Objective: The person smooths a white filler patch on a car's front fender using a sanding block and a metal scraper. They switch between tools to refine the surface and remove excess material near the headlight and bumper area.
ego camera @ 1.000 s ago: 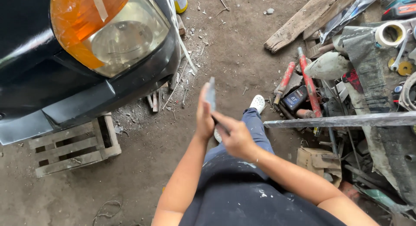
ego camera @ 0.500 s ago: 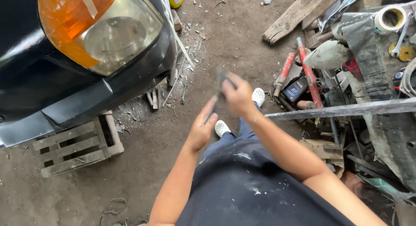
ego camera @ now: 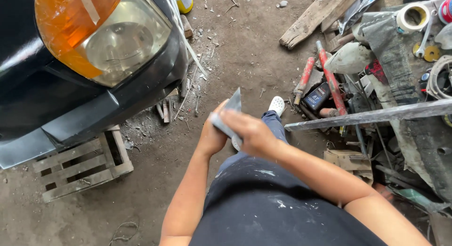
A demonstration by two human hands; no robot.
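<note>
Scraper blade [ego camera: 230, 115]: thin grey sheet, pinched between left hand [ego camera: 212, 135] and right hand [ego camera: 249, 133].
Risk: edge could nick a palm if either grip slips.
Below: dirt floor [ego camera: 155, 180], would land near the white shoe [ego camera: 277, 104].

We note a black vehicle front [ego camera: 70, 118] with an amber-and-clear headlamp [ego camera: 101, 36] resting above a wooden pallet [ego camera: 82, 163]. At right — red tools [ego camera: 332, 78], a tape roll [ego camera: 413, 17], a plank [ego camera: 313, 17] — clutter lies on dirt.
</note>
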